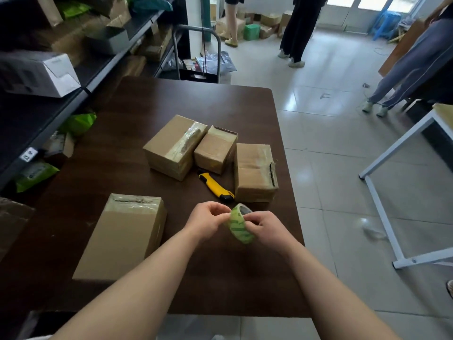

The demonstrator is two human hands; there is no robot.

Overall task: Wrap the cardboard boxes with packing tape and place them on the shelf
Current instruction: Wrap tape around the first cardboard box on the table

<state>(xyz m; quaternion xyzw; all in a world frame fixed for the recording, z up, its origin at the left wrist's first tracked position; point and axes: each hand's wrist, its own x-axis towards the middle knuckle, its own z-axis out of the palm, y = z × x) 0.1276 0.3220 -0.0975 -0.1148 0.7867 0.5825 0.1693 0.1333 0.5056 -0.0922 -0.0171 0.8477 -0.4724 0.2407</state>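
Cardboard boxes lie on the counter: three just behind the yellow knife, one nearer, to its left. Just in front of the knife, the right hand grips the tape roll while the left hand pinches its edge, probably seeking the tape's end. Peeled crookedly, the film could split or stick to itself.

On the table, the knife lies before three boxes, a fourth box near-left.
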